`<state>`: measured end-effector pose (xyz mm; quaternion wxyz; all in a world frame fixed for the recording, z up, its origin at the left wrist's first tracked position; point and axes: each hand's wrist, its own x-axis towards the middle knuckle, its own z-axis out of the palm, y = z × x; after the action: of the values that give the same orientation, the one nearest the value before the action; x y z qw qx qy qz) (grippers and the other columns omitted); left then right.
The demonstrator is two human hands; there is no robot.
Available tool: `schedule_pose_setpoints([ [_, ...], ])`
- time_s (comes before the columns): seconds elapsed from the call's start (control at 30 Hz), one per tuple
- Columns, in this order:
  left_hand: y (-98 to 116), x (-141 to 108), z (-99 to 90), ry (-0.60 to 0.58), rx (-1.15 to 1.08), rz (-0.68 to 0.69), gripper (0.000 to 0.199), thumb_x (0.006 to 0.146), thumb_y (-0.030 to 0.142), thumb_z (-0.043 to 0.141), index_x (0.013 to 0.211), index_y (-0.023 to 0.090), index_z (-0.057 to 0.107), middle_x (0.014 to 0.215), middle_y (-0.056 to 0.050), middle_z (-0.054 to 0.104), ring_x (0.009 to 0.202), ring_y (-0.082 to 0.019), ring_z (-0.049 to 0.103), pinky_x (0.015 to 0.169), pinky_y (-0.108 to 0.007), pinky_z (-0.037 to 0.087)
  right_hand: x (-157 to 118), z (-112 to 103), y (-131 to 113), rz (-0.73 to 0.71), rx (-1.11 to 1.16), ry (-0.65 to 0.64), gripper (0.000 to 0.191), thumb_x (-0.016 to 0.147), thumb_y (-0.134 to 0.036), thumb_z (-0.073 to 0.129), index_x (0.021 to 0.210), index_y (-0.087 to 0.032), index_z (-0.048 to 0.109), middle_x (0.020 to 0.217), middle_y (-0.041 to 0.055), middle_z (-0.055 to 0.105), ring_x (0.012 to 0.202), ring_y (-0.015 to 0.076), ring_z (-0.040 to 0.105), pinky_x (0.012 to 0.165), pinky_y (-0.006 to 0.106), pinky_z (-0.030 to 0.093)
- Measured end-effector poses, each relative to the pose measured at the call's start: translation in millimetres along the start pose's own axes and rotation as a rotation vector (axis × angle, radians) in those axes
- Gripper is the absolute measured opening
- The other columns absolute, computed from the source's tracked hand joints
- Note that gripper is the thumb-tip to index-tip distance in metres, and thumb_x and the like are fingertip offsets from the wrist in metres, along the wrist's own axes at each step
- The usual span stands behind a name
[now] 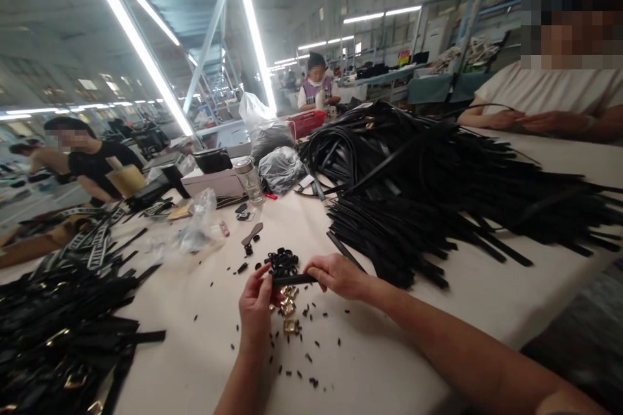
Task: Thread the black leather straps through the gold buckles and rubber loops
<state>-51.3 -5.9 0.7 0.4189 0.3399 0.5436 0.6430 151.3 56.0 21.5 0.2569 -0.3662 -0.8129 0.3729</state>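
Between my two hands a short length of black strap is stretched level above the table. My left hand pinches its left end, thumb on top. The right end is gripped by my right hand, its fingers curled round it. Right behind the strap lies a heap of small black loops. Gold buckles lie just below it, partly hidden by my left hand. Tiny black bits are scattered over the table around them.
A big pile of black straps covers the right side. More straps with gold buckles lie at left. Behind stand a glass jar, a white box and plastic bags. A co-worker sits at the far right.
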Motion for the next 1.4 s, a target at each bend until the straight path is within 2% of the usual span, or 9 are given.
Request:
schedule_pose_setpoints([
  [0.17,-5.4,0.4,0.7,-0.045,-0.071,-0.098,0.068,0.066,0.047,0.08,0.12,0.013,0.058,0.062,-0.001,0.063,0.049,-0.012,0.055,0.046,-0.02,0.045,-3.2,7.9,5.4,-0.106,-0.011,0.087,0.03,0.081,-0.035,0.069,0.108,-0.021,0.067,0.086,0.0009,0.07,0.073,0.0141,0.061,0.069,0.023,0.042],
  [0.37,-3.7,-7.4,6.1,-0.087,-0.109,-0.172,0.067,0.071,0.043,0.079,0.126,0.013,0.053,0.064,-0.004,0.065,0.05,-0.013,0.055,0.044,-0.019,0.041,-3.6,18.2,5.1,-0.264,-0.023,0.18,0.02,0.085,-0.032,0.065,0.101,-0.02,0.068,0.094,0.0037,0.07,0.083,0.0162,0.064,0.075,0.024,0.046],
  [0.53,-2.5,-14.4,11.6,-0.123,-0.134,-0.212,0.068,0.073,0.042,0.077,0.13,0.015,0.051,0.063,-0.003,0.064,0.05,-0.012,0.053,0.044,-0.019,0.038,-4.5,22.7,3.6,-0.293,-0.06,0.244,0.018,0.084,-0.031,0.066,0.098,-0.02,0.069,0.088,0.0024,0.069,0.077,0.0149,0.064,0.07,0.023,0.045],
  [0.63,-2.2,-15.2,13.2,-0.12,-0.141,-0.22,0.073,0.072,0.041,0.078,0.133,0.016,0.049,0.063,-0.003,0.063,0.05,-0.012,0.053,0.045,-0.019,0.038,-3.1,24.2,2.4,-0.278,-0.064,0.268,0.014,0.079,-0.024,0.07,0.092,-0.019,0.069,0.083,0.0009,0.069,0.072,0.0137,0.063,0.066,0.022,0.045],
  [0.9,-6.6,-14.4,9.9,-0.153,-0.113,-0.23,0.071,0.071,0.042,0.079,0.133,0.019,0.051,0.066,-0.002,0.064,0.054,-0.012,0.057,0.047,-0.018,0.04,-1.4,23.2,1.4,-0.29,-0.083,0.262,0.004,0.077,-0.017,0.067,0.08,-0.018,0.068,0.073,-0.0005,0.067,0.062,0.0115,0.058,0.058,0.021,0.041],
  [1.03,-7.0,-15.6,7.4,-0.219,0.098,-0.119,0.05,0.073,0.045,0.076,0.114,0.018,0.067,0.071,-0.004,0.066,0.06,-0.016,0.061,0.053,-0.023,0.048,-2.0,22.1,4.9,-0.354,-0.185,0.256,0.005,0.076,-0.014,0.064,0.079,-0.018,0.066,0.074,-0.0002,0.067,0.066,0.0126,0.061,0.06,0.021,0.042],
  [1.17,-2.6,-15.6,8.5,-0.281,0.377,0.176,0.027,0.076,0.044,0.073,0.088,0.02,0.075,0.096,-0.01,0.068,0.082,-0.023,0.065,0.062,-0.028,0.054,-2.5,22.1,7.7,-0.382,-0.28,0.235,0.004,0.078,-0.018,0.063,0.081,-0.018,0.066,0.078,0.0004,0.068,0.071,0.0138,0.063,0.062,0.022,0.042],
  [1.23,-1.1,-15.4,9.8,-0.295,0.451,0.29,0.026,0.078,0.045,0.07,0.083,0.02,0.075,0.101,-0.011,0.066,0.089,-0.025,0.064,0.067,-0.03,0.055,-3.7,22.1,6.8,-0.383,-0.33,0.229,0.003,0.079,-0.019,0.063,0.081,-0.018,0.065,0.078,0.0004,0.068,0.07,0.0138,0.062,0.061,0.023,0.041],
  [1.4,-1.2,-14.9,9.6,-0.276,0.55,0.373,0.023,0.082,0.043,0.066,0.081,0.022,0.073,0.098,-0.009,0.064,0.086,-0.024,0.064,0.067,-0.032,0.057,-4.0,20.5,4.9,-0.396,-0.383,0.198,0.003,0.08,-0.018,0.062,0.081,-0.018,0.064,0.079,-0.0001,0.068,0.069,0.0132,0.061,0.059,0.024,0.037],
])
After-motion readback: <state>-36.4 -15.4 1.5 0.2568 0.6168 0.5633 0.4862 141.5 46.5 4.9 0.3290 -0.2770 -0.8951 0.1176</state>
